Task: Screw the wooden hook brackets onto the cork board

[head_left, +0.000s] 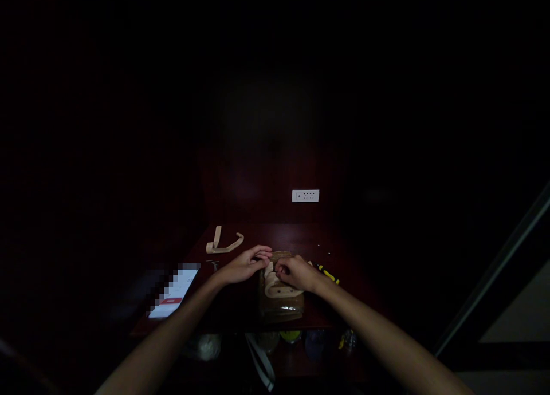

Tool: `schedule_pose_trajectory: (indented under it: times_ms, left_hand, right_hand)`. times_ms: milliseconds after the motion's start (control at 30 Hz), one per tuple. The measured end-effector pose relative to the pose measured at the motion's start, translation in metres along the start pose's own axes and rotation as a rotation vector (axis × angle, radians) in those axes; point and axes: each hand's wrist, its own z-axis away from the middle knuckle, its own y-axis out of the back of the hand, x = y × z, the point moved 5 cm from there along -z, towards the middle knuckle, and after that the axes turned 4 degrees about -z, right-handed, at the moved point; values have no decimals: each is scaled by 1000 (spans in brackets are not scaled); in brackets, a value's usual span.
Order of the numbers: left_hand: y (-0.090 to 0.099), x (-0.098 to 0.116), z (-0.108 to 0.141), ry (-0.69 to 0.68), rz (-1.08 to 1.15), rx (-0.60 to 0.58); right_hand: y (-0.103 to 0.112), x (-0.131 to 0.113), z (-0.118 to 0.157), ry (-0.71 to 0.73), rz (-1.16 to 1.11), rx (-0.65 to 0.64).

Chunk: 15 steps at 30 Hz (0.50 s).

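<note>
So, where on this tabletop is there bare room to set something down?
The back strip of the tabletop looks bare, between the loose wooden hook and the white specks. The front right is too dark to judge. It is crowded at the package: left hand, right hand, curved wooden piece, yellow-and-black tool nearby.

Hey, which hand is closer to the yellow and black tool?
Right. The right hand is just left of the yellow and black tool; the left hand is farther left.

No text, number or brand can be read; the marks on the lit screen [173,296] are blurred.
</note>
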Motion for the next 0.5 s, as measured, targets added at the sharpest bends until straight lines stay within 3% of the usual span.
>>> schedule_pose_trajectory:
  times_ms: [200, 500]
  left_hand:
    - [-1, -5, -2, -16, -32, -30]
    - [-6, -25, 10, -15, -320, -73]
  right_hand:
    - [-2, -4, -4, 57, -16, 6]
    - [-3, 0, -4, 65, -7, -1]
